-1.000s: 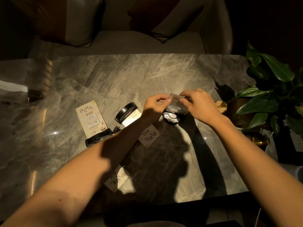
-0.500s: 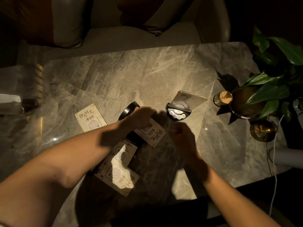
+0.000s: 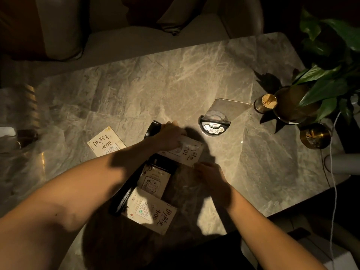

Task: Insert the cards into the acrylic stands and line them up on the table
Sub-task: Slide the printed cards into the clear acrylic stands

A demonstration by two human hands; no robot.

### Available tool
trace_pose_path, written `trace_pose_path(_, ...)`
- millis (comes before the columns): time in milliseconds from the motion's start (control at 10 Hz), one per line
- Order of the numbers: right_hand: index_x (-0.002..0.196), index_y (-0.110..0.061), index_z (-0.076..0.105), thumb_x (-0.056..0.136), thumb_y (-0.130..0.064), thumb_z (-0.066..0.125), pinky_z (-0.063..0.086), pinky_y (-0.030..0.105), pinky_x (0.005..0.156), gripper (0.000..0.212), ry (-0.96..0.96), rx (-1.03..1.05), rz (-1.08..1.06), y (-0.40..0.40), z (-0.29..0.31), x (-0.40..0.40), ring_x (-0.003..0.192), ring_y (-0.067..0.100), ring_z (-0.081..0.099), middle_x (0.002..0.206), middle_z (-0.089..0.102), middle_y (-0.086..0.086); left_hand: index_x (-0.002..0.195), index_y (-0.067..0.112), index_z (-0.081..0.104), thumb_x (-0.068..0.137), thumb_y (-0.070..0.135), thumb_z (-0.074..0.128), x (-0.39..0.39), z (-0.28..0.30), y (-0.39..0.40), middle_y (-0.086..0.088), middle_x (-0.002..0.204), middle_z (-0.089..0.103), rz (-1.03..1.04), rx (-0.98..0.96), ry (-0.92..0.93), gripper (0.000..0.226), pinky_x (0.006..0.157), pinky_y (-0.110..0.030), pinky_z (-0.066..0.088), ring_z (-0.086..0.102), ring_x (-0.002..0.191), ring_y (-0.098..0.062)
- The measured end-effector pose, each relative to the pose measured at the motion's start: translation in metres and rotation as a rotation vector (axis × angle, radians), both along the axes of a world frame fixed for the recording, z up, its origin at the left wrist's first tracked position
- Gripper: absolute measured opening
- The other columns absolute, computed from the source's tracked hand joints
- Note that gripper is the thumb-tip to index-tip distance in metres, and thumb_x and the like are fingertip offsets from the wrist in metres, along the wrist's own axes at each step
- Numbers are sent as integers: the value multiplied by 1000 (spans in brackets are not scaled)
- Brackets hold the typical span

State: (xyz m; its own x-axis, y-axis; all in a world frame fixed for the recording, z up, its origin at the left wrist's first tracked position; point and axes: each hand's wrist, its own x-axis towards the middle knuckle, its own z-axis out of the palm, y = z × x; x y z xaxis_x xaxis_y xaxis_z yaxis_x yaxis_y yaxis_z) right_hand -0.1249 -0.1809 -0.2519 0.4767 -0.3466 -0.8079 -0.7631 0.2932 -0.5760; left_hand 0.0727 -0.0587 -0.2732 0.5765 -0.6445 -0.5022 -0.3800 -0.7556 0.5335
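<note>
My left hand (image 3: 169,136) grips the cream card marked 01 (image 3: 187,152) at its far end, just above the table. My right hand (image 3: 210,172) touches the card's near corner with its fingertips. One acrylic stand (image 3: 224,110) with a round black base stands upright to the right, a card in it. A card marked 09 (image 3: 107,145) stands at the left, partly behind my forearm. Near me lie a card marked 06 (image 3: 152,210) and another card (image 3: 153,181) beside black stand bases (image 3: 124,193). A black base (image 3: 153,128) shows behind my left hand.
The marble table (image 3: 155,84) ends at a sofa beyond. At the right stand a toothpick holder (image 3: 267,102), a potted plant (image 3: 321,78) and a brass cup (image 3: 313,135). A white cable (image 3: 334,172) hangs off the right edge. Dim objects lie at the far left.
Both hands left the upright stand at the right and came back to the middle. My left hand took hold of the 01 card and my right hand reached its near corner.
</note>
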Motion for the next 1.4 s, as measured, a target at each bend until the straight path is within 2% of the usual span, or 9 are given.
trace_pose_path(200, 84, -9, 78, 88, -14, 69, 52, 43, 79, 10, -123, 94, -107, -3, 9, 23, 86, 32, 63, 99, 67, 24, 96, 43, 64, 79, 33, 79, 15, 49, 15, 0, 119, 62, 145, -243, 199, 24, 97, -38, 50, 60, 110, -20)
trace_pose_path(300, 107, 2, 70, 94, -3, 64, 57, 31, 72, 15, -278, 41, -99, 0, 73, 58, 77, 20, 69, 96, 71, 19, 100, 23, 69, 81, 23, 78, 19, 79, 23, -6, 107, 65, 215, -395, 170, 20, 84, -34, 51, 63, 97, -21)
trace_pose_path(400, 108, 1, 69, 97, -2, 62, 57, 23, 60, 13, -290, -175, -33, -7, 80, 75, 65, 13, 71, 91, 75, 15, 99, 19, 69, 79, 22, 78, 21, 88, 32, -6, 104, 66, 326, -486, 110, 22, 80, -32, 51, 64, 93, -20)
trace_pose_path(500, 98, -8, 73, 95, -12, 66, 61, 37, 68, 8, -428, -372, 108, -13, 105, 106, 77, 31, 73, 90, 77, 14, 96, 15, 67, 83, 15, 76, 20, 94, 44, 1, 91, 68, 509, -569, 135, 16, 74, -24, 53, 64, 81, -12)
trace_pose_path(700, 96, -12, 73, 92, -14, 70, 46, 16, 65, 6, -468, -573, 431, -6, 117, 124, 63, -2, 62, 74, 69, -7, 88, 14, 66, 83, 7, 74, 2, 86, 63, -3, 81, 68, 684, -618, 170, 11, 75, -33, 56, 66, 74, -14)
trace_pose_path(900, 103, -9, 70, 93, -15, 65, 55, 42, 79, 13, -443, -543, 506, 0, 107, 134, 82, 25, 68, 94, 74, 10, 112, 13, 71, 89, 23, 70, -10, 86, 80, -1, 106, 72, 803, -589, 132, 25, 94, -38, 53, 67, 99, -15)
trace_pose_path(1100, 112, -12, 59, 89, -12, 65, 51, 32, 73, 23, -376, -494, 482, 5, 93, 111, 75, 16, 61, 86, 61, 0, 112, 11, 68, 88, 16, 69, -43, 91, 111, -3, 94, 67, 879, -497, 167, 24, 85, -28, 53, 67, 87, -16)
trace_pose_path(1300, 85, -15, 67, 87, -12, 69, 49, 28, 73, 5, -253, -447, 915, 41, 59, 30, 75, 14, 64, 82, 71, 0, 99, 11, 63, 94, 4, 59, -114, 85, 131, -2, 78, 61, 931, -585, 225, 10, 62, -11, 47, 57, 71, -10)
trace_pose_path(1400, 80, -19, 70, 83, -14, 73, 53, 32, 75, 7, -202, -399, 1039, 53, 37, 5, 77, 15, 66, 82, 71, -3, 97, 24, 63, 91, 13, 65, -146, 81, 137, 6, 84, 61, 1020, -546, 244, 12, 69, -9, 50, 58, 78, -5)
